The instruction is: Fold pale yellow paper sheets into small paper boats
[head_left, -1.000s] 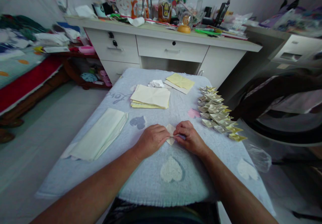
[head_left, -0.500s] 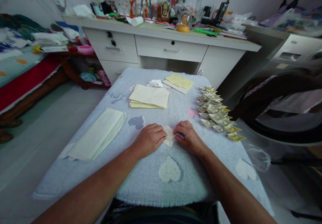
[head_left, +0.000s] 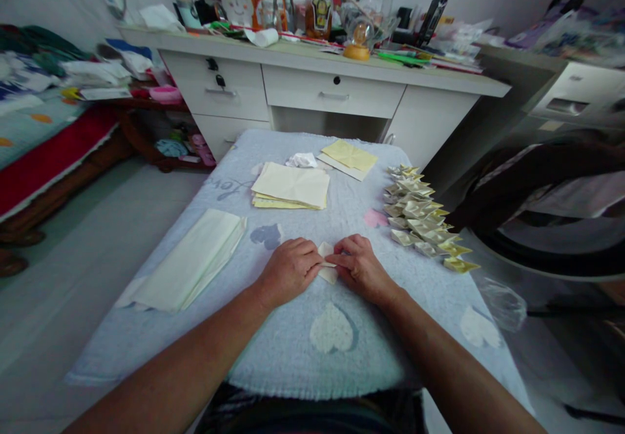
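A small folded piece of cream paper [head_left: 328, 274] lies on the blue cloth [head_left: 288, 356] between my hands. My left hand [head_left: 291, 266] is closed on its left side, thumb and fingers pressed at the edge. From the right, my right hand [head_left: 360, 266] grips the paper, its index finger reaching across the middle along a fold. Part of the paper is hidden under my fingers. Beyond my hands rests a stack of cream and yellow sheets [head_left: 291, 183]. Rows of small folded paper boats [head_left: 420, 216] stand on the right.
A long folded bundle of pale paper [head_left: 190, 261] lies at the left. Farther back are a crumpled white tissue [head_left: 301, 160] and yellow sheets [head_left: 350, 155]. A cluttered white desk [head_left: 224, 89] stands behind the table, with a washing machine [head_left: 581, 102] on the right.
My right hand's index finger has moved left across the middle of the paper, where a fold now stands or lies. My left hand has stayed on the paper's left side.
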`<state>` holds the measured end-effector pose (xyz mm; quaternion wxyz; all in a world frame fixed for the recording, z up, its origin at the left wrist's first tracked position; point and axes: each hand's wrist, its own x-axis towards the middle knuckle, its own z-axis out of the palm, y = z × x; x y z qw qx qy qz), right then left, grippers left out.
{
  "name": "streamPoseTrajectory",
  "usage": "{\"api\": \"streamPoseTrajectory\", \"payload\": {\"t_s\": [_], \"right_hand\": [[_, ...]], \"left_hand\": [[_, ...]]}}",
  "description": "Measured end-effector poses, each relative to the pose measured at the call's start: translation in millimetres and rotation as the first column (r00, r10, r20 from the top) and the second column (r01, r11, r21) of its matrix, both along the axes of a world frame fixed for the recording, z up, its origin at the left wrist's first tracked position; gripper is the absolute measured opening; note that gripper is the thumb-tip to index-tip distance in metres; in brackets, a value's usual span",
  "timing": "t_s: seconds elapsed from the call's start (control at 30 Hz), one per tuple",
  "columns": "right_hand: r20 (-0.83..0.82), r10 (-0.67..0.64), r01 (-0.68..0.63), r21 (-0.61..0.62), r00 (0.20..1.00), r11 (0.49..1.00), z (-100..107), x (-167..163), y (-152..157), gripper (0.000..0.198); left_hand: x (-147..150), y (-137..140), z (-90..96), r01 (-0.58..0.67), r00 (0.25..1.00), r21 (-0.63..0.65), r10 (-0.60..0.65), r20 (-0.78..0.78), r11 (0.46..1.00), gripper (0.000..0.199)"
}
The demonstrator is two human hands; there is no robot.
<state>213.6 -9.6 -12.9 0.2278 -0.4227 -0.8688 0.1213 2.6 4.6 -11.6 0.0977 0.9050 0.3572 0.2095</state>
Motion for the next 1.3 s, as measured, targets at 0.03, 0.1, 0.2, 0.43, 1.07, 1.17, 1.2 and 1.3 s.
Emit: {"api": "streamPoseTrajectory", "payload": {"t_s": [0.03, 0.1, 0.2, 0.43, 1.07, 1.17, 1.2, 1.3], "right_hand": [[-0.013, 0.001, -0.001, -0.005, 1.000, 1.000, -0.5, 0.4, 0.3, 0.024], [-0.052, -0.005, 0.003, -0.032, 0.999, 0.999, -0.9, 1.6, 0.9, 0.023], [-0.128, -0.061, 0.049, -0.096, 0.990, 0.994, 0.3, 4.0, 0.8, 0.022], [-0.082, -0.102, 0.094, -0.095, 0.991, 0.991, 0.5, 7.4, 1.8, 0.004], [0.022, -0.277, 0.275, -0.203, 0.961, 0.940, 4.0, 3.9, 9.0, 0.009], [0.023, -0.302, 0.301, -0.169, 0.953, 0.939, 1.3, 2.4, 8.9, 0.013], [0.024, -0.310, 0.310, -0.161, 0.950, 0.937, 0.4, 2.0, 8.8, 0.014], [0.039, -0.343, 0.345, -0.155, 0.939, 0.926, -1.4, 1.3, 8.4, 0.015]], "left_hand": [[-0.4, 0.3, 0.1, -0.012, 1.000, -0.004, 0.012, 0.008, 1.000, 0.013], [-1.1, 1.1, 0.3, -0.032, 0.999, -0.023, 0.032, 0.025, 0.999, 0.010], [-1.8, 2.3, 0.5, -0.040, 0.998, -0.059, 0.043, 0.051, 0.997, 0.008], [-2.0, 4.0, -0.4, -0.046, 0.994, -0.122, 0.058, 0.093, 0.992, 0.009], [-3.2, 1.9, 1.7, -0.160, 0.980, -0.187, 0.178, 0.086, 0.969, 0.009], [-3.0, 2.0, -0.3, -0.193, 0.975, -0.162, 0.207, 0.080, 0.968, 0.009], [-3.2, 2.1, -0.9, -0.201, 0.974, -0.156, 0.215, 0.077, 0.967, 0.009], [-3.7, 2.0, -1.9, -0.219, 0.970, -0.149, 0.232, 0.073, 0.964, 0.010]]}}
